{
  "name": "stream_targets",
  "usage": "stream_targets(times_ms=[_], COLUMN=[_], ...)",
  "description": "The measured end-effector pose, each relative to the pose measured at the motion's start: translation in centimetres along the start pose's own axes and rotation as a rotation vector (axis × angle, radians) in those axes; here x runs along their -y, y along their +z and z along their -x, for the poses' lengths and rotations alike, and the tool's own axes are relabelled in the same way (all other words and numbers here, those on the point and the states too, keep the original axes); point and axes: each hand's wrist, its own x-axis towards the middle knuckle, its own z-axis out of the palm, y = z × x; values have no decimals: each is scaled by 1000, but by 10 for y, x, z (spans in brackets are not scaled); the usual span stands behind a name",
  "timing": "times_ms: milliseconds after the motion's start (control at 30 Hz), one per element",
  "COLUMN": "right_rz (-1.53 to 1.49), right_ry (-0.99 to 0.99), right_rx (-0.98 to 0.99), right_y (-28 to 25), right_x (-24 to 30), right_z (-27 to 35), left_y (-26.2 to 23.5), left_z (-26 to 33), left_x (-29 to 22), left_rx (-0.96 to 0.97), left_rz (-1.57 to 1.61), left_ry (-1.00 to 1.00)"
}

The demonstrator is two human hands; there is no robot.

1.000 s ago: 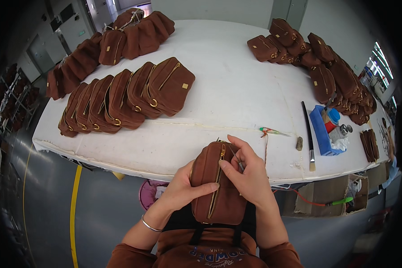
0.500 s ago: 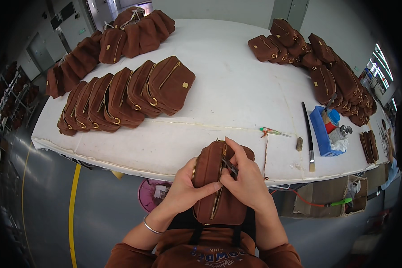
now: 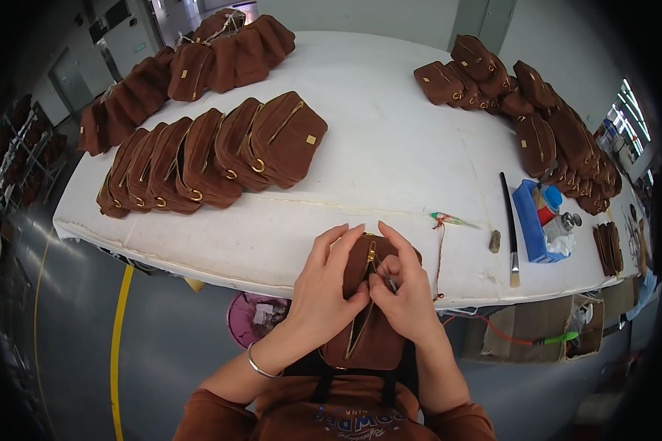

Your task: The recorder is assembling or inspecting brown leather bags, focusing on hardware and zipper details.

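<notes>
A small brown bag (image 3: 375, 347) stands upright against my body at the table's near edge, its front zipper (image 3: 372, 253) partly open with the gold pull at the top. My left hand (image 3: 324, 294) holds the bag's left side, fingers stretched over the upper part and thumb at the zipper's edge. Pinched in my right hand (image 3: 404, 298), over the zipper opening, is a small grey metal tool (image 3: 391, 281) that looks like thread snips. Fingers cover most of it.
Brown bags (image 3: 283, 140) stand in a row at left, with more behind and a pile (image 3: 559, 132) at right. On the white table (image 3: 390, 154) lie a brush (image 3: 509, 228), a blue bin (image 3: 529, 220) and a green-tipped tool (image 3: 452, 219). A pink bucket (image 3: 246, 323) sits below the edge.
My left hand has moved up the bag, its fingers now stretched toward the top. My right fingertips have drawn in closer over the zipper opening, and the metal tool shows less.
</notes>
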Motion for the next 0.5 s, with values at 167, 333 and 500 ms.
stream_targets(times_ms=[167, 333, 500], right_rz=[-126, -318, -444], right_ry=[-4, 71, 188], right_rx=[0, -78, -49], right_y=[-6, -13, -14], right_x=[6, 5, 7], right_z=[-1, -12, -22], left_y=[1, 7, 6], left_z=[-10, -16, -22], left_x=[10, 25, 40], left_rx=[56, 88, 271], left_rz=[78, 141, 420], left_ry=[60, 57, -202])
